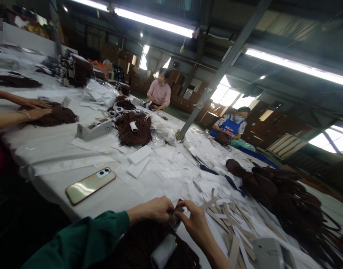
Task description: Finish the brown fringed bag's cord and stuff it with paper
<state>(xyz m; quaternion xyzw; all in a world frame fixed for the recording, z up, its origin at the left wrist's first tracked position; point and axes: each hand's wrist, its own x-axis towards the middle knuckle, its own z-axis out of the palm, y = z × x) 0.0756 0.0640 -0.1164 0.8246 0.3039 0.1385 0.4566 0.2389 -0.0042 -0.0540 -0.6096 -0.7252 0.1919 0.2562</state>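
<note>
A dark brown fringed bag (pixel 137 244) lies in front of me at the table's near edge, with a white-wrapped piece (pixel 164 252) on it. Above its far edge, my left hand (pixel 161 209) is closed, and my right hand (pixel 192 216) pinches with thumb and forefinger. Between them shows a short dark brown strip (pixel 178 204), gripped from both sides; its lower part is hidden by the fingers. Whether the strip belongs to the bag, I cannot tell.
A phone (pixel 90 185) lies left of my hands. Beyond it stand a grey tape dispenser (pixel 94 129) and another fringed bag (pixel 134 129). Loose beige and white strips (pixel 233 224), a second dispenser (pixel 272 254) and piled brown bags (pixel 283 198) are at right. Co-workers' hands (pixel 38 110) work at left.
</note>
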